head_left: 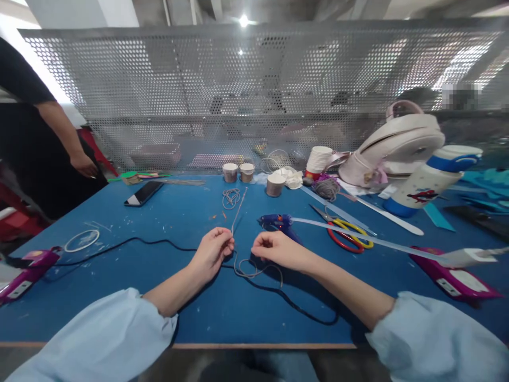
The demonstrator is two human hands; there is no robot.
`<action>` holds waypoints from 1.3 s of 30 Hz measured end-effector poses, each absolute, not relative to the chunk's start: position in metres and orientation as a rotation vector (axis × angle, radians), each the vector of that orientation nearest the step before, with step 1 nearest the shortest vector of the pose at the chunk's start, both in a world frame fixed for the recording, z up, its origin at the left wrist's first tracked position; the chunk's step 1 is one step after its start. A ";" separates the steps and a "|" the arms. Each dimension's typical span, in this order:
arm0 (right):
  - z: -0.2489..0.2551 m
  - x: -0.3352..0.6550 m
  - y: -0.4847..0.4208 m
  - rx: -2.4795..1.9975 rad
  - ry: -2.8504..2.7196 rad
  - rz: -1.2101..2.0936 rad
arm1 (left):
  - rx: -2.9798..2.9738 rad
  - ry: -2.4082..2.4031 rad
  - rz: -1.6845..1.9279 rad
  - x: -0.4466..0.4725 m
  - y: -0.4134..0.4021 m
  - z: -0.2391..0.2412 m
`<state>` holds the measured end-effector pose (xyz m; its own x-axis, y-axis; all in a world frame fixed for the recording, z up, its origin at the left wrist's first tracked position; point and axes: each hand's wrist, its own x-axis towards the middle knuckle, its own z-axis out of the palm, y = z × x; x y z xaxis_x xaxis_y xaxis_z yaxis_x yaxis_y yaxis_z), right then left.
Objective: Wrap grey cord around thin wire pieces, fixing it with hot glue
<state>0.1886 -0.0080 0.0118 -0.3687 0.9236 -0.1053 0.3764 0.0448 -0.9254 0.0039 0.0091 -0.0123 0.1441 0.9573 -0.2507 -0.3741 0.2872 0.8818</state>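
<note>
My left hand [214,249] is closed in a pinch on the lower end of a thin pale stick [239,211], which points up and away over the table. A thin grey cord [248,275] hangs from beside these fingers and lies in loose loops between my hands. My right hand [276,248] is a short way to the right, its thumb and fingertips pressed together; whatever they hold is too small to make out. Just behind it, partly hidden, lies a blue glue gun [276,219] with a long clear glue stick [358,233] in its back.
Red-and-yellow scissors [344,233] lie at right. Cord-wrapped cups [275,184], a grey yarn ball [326,188] and paper cups [319,159] stand behind. A bottle [429,183], a bag [393,146], a phone [143,193] and a black cable [151,241] are around. A person [35,127] stands at left.
</note>
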 end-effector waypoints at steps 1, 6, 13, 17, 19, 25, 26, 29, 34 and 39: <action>0.007 0.184 -0.002 -1.306 -1.737 1.332 | 0.753 0.967 1.096 0.006 0.009 -0.012; -0.008 0.167 0.011 -1.291 -1.477 1.471 | 0.725 0.976 1.061 0.011 0.011 -0.009; -0.005 0.144 0.010 -1.135 -1.213 1.685 | 0.706 0.963 1.092 0.008 0.023 -0.002; -0.007 0.136 0.011 -1.036 -0.982 1.859 | 0.687 0.971 1.104 0.003 0.022 -0.003; -0.010 0.135 0.009 -1.060 -0.943 1.874 | 0.668 0.983 1.102 0.002 0.020 -0.004; -0.014 0.137 0.000 -1.117 -0.960 1.847 | 0.618 0.999 1.097 0.004 0.016 -0.010; -0.014 0.137 -0.001 -1.135 -0.981 1.820 | 0.613 1.002 1.099 0.004 0.016 -0.012; -0.015 0.137 -0.003 -1.206 -1.066 1.695 | 0.616 0.994 1.112 0.005 0.016 -0.015; -0.018 0.138 -0.006 -1.268 -1.163 1.562 | 0.652 0.971 1.142 0.004 0.015 -0.015; -0.016 0.138 -0.008 -1.296 -1.244 1.474 | 0.675 0.988 1.146 0.004 0.013 -0.012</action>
<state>0.1376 -0.0077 -0.0160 -0.1606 0.9655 -0.2049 0.0399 -0.2011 -0.9788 0.0037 0.0128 -0.0122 0.0941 0.9530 -0.2879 -0.4252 0.2999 0.8540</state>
